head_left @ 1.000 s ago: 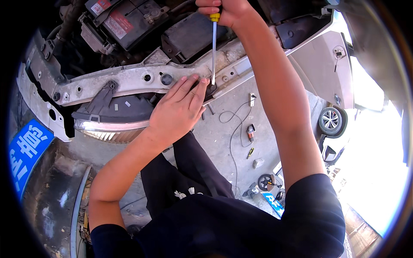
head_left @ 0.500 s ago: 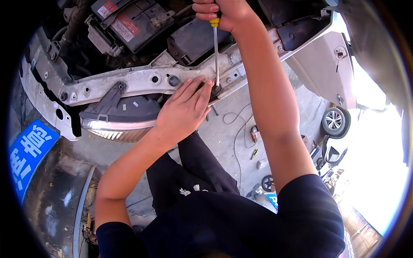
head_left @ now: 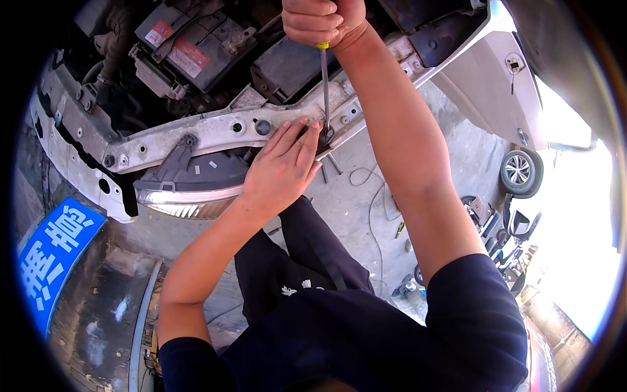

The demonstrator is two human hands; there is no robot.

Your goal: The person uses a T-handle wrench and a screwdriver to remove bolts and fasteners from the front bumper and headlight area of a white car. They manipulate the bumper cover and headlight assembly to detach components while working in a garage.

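High in the view, my right hand (head_left: 324, 19) is wrapped round the yellow handle of a screwdriver (head_left: 324, 81). Its long metal shaft points down, and the tip meets a small dark piece (head_left: 326, 134) at the edge of the pale metal car panel (head_left: 212, 127). My left hand (head_left: 281, 163) lies with fingers stretched out over the panel edge, fingertips just left of the screwdriver tip. Whether those fingers press on something beneath them is hidden. To the left of that hand sits a headlight (head_left: 189, 176) with a dark housing.
Beyond the panel lies the engine bay with a battery (head_left: 173, 55). A blue sign (head_left: 59, 255) stands at the left. On the floor at the right are a cable (head_left: 371, 215), a wheel (head_left: 520, 171) and several loose parts. The pale car door (head_left: 486, 91) is at the upper right.
The view has shifted a little, so the scene sits differently in the picture. My right hand still grips the screwdriver, its fist turned somewhat; my left hand stays on the panel.
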